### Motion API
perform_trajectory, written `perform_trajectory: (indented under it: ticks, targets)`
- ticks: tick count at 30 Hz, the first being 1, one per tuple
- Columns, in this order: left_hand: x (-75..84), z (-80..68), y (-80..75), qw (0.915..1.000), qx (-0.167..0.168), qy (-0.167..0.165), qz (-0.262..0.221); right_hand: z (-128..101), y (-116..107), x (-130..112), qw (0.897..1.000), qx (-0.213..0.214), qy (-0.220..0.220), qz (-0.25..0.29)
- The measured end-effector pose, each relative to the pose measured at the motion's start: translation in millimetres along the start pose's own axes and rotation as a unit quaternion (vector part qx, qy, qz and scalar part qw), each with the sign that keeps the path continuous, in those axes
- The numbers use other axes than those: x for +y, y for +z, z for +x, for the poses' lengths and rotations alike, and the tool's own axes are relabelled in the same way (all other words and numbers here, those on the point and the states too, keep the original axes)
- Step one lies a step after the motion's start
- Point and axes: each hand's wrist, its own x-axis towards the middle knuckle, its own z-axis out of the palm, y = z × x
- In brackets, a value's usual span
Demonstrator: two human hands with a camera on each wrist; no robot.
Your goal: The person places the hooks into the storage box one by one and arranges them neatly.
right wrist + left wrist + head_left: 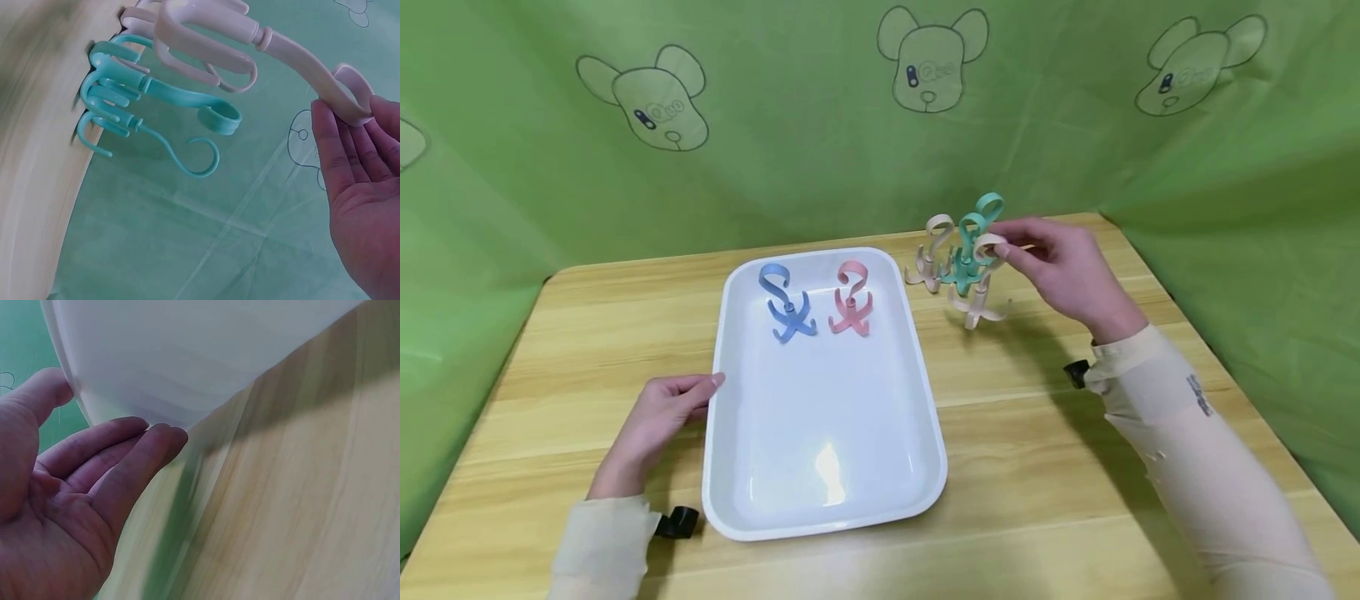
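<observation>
My right hand pinches the curled top of a pale pink multi-prong hook between thumb and fingers. In the right wrist view this hook tilts, its prongs away from the hand. Right behind it stand two teal hooks and another pale pink hook on the table. At the left side of a white tray, my left hand holds the rim, thumb on the edge and fingers against the outer wall. A blue hook and a pink hook stand inside the tray's far end.
The wooden table ends at a green cloth backdrop printed with bear-like heads. A black wrist device sits by the left cuff, another black device by the right cuff.
</observation>
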Motion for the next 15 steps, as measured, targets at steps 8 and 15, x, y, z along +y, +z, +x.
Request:
perform_trajectory:
  ticks: [8,15]
  targets:
    - [-0.7,0.0,-0.8,1.0,0.0,-0.003,0.007,0.9,3.2,-12.5,1.0,0.007,-0.027,0.0]
    - [1.3,-0.5,-0.6,1.0,-0.004,-0.003,0.008,1.9,8.5,-22.6,0.998,-0.009,-0.062,0.022]
